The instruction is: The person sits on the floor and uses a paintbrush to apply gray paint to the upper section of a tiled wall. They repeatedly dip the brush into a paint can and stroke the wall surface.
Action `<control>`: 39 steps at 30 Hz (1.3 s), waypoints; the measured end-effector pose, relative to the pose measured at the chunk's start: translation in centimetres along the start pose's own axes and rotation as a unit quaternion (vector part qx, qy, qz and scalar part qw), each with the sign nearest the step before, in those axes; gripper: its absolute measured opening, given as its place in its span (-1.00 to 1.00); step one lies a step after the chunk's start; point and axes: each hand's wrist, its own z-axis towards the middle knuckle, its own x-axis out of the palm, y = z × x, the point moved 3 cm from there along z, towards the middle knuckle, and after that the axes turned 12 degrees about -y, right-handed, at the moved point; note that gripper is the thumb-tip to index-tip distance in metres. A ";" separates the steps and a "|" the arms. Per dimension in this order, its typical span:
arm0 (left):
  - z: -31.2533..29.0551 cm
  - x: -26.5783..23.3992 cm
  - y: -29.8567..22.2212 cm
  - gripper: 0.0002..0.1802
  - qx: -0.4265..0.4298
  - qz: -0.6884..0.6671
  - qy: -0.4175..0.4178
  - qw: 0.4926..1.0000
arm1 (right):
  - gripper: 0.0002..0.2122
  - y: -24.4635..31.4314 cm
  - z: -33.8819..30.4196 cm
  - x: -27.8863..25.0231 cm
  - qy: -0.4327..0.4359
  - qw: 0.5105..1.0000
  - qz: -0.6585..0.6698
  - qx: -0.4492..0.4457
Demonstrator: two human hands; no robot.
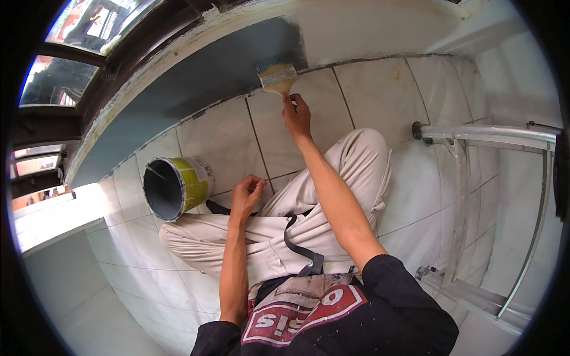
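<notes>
1. The right hand (297, 114) is closed around the handle of the brush (276, 80), fingers and thumb pinched together on it.
2. The brush is ahead of the person, its dark bristles over the grey paint (208, 80) low on the wall (362, 32), near the paint's right end; beyond that end the wall is pale.
3. The left hand (244, 197) is half curled above the left leg, with only a narrow gap between thumb and fingers; nothing shows in it.
4. The bucket (200, 180), green and white outside and grey inside, is on the tiled floor (380, 89), just beside the left knee.
5. The person sits with legs bent, in pale trousers (356, 160) and a black shirt (392, 314).
6. A metal ladder (493, 135) is at the right; a dark-framed window (59, 80) is at upper left.
</notes>
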 end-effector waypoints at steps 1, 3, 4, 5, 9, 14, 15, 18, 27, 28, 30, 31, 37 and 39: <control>0.0 0.1 0.0 -0.77 -0.002 0.003 0.009 1.000 | -0.69 -0.2 0.0 -0.1 -0.005 1.000 -0.005 0.000; 0.0 0.2 0.1 -0.77 -0.008 0.009 0.026 1.000 | -0.68 -0.7 0.1 -0.3 -0.012 1.000 -0.015 0.003; 0.0 0.3 -0.1 -0.77 -0.011 0.014 0.023 1.000 | -0.68 -1.0 0.2 -0.4 -0.014 1.000 -0.022 0.006; 0.0 0.3 -0.2 -0.77 -0.015 0.018 0.020 1.000 | -0.67 -1.3 0.3 -0.5 -0.015 0.999 -0.028 0.009; 0.1 0.3 -0.1 -0.75 -0.016 0.031 0.013 0.999 | -0.66 -2.6 0.5 -0.7 -0.027 0.997 -0.071 0.030; 0.2 0.4 0.4 -0.75 -0.031 0.019 0.019 0.999 | -0.66 -5.0 1.2 -0.9 -0.030 0.990 -0.121 0.063; 0.2 0.5 0.4 -0.75 -0.033 0.018 0.022 0.999 | -0.66 -5.5 1.4 -1.1 -0.032 0.989 -0.127 0.065; 0.2 0.4 1.0 -0.76 -0.029 0.027 0.017 0.999 | -0.65 -6.0 1.1 -1.0 -0.029 0.988 -0.141 0.062; 0.7 0.6 -0.5 -0.77 0.007 -0.007 0.026 1.000 | -0.66 -2.0 0.2 -3.9 -0.035 0.973 -0.208 0.099; 0.3 -0.1 0.0 -0.78 0.009 -0.015 0.015 1.000 | -0.64 0.4 -1.6 -3.2 -0.010 0.971 -0.211 0.108; 0.2 -0.3 -0.3 -0.78 0.027 -0.033 0.007 0.999 | -0.65 4.2 -4.1 -3.7 0.026 0.972 -0.214 0.090; 0.3 -0.2 -0.5 -0.78 0.049 -0.036 0.017 0.998 | -0.68 5.3 -4.9 -4.1 0.044 0.974 -0.213 0.066; 1.3 -1.1 -2.8 -0.76 0.157 0.052 0.132 0.977 | -0.84 14.2 -13.8 -1.5 0.147 0.977 -0.119 -0.096; 2.1 -2.1 -4.2 -0.78 0.177 0.116 0.167 0.963 | -0.83 17.7 -15.8 0.3 0.162 0.962 -0.145 -0.162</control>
